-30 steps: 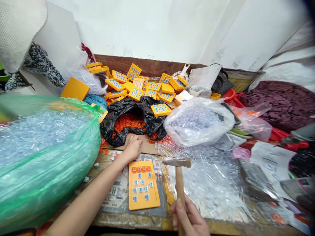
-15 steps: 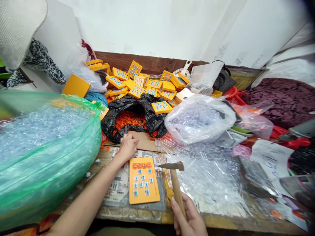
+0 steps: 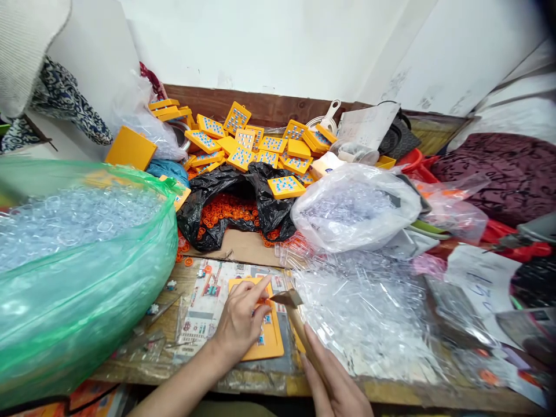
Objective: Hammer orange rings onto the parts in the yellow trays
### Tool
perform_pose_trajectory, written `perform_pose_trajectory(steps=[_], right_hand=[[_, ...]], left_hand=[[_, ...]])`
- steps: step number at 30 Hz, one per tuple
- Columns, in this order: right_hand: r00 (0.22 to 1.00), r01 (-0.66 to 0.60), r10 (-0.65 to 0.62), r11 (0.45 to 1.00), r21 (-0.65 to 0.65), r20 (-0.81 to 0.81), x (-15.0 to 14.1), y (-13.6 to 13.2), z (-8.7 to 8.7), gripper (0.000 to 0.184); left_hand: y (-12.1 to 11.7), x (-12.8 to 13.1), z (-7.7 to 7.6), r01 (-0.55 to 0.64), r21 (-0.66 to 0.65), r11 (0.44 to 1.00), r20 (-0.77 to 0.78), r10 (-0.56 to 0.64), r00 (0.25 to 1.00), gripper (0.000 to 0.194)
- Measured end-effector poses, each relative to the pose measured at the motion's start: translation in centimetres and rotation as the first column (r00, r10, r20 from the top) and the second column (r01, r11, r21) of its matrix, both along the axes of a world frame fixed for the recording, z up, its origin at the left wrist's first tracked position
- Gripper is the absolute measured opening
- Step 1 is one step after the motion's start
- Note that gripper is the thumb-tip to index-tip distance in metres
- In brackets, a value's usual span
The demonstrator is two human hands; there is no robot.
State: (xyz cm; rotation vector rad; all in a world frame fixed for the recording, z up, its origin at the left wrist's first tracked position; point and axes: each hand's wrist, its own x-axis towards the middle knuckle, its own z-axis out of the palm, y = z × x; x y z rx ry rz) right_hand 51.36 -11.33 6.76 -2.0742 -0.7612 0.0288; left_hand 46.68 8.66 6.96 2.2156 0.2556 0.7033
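1. The right hand (image 3: 334, 379) is gripping a hammer (image 3: 299, 324) by its wooden handle, fingers wrapping closed around it. The hammer's metal head is sitting just beside the left hand's fingertips; whether they are touching, I cannot tell.
2. The left hand (image 3: 241, 318) is bending over the yellow board (image 3: 274, 341), with thumb and forefinger reaching toward its upper right part. Whether those fingers are pinching a small piece, I cannot tell.
3. The yellow board is lying flat near the front edge of the workbench (image 3: 174, 370), partly on a printed sheet (image 3: 204, 324). The left hand is covering much of it, while a few blue-centred switches (image 3: 261, 340) are showing beside the thumb.
4. To the right of the board, a heap of clear plastic pieces (image 3: 369, 318) is spreading over the bench.
5. To the left, a large green bag (image 3: 87, 341) is bulging with clear parts (image 3: 78, 220).
6. Beyond the hands, a strip of cardboard (image 3: 247, 248) is lying before a black bag (image 3: 275, 214), which is gaping open on orange rings (image 3: 228, 211).
7. Right of it, a white bag (image 3: 321, 231) is holding more clear pieces.
8. Farther back, many yellow boards (image 3: 241, 157) are piling up against a wooden plank (image 3: 195, 97) below the white wall (image 3: 260, 46).
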Motion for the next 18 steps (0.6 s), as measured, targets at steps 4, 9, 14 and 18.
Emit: perform_pose_trajectory(steps=[4, 9, 14, 18], right_hand=[[0.995, 0.07, -0.065, 0.995, 0.065, -0.074, -0.9, 1.1, 1.5, 0.034], [0.991, 0.047, -0.035, 0.994, 0.095, -0.131, -0.8, 1.0, 1.5, 0.034], [0.936, 0.065, -0.033, 0.995, 0.078, -0.35, -0.4, 0.7, -0.5, 0.041], [0.812, 0.37, -0.231, 0.914, 0.168, -0.536, -0.5, 1.4, -0.6, 0.057]], left_hand=[[0.3, 0.2, -0.5, -0.037, -0.066, 0.997, 0.037, 0.04, 0.998, 0.059], [0.0, 0.1, -1.0, -0.06, -0.058, 0.996, 0.027, 0.062, 0.998, 0.055], [0.0, -0.3, -0.2, -0.08, -0.031, 0.996, 0.031, 0.081, 0.996, 0.046], [2.5, 2.6, 1.5, -0.071, 0.093, 0.993, -0.033, 0.074, 0.997, 0.02]])
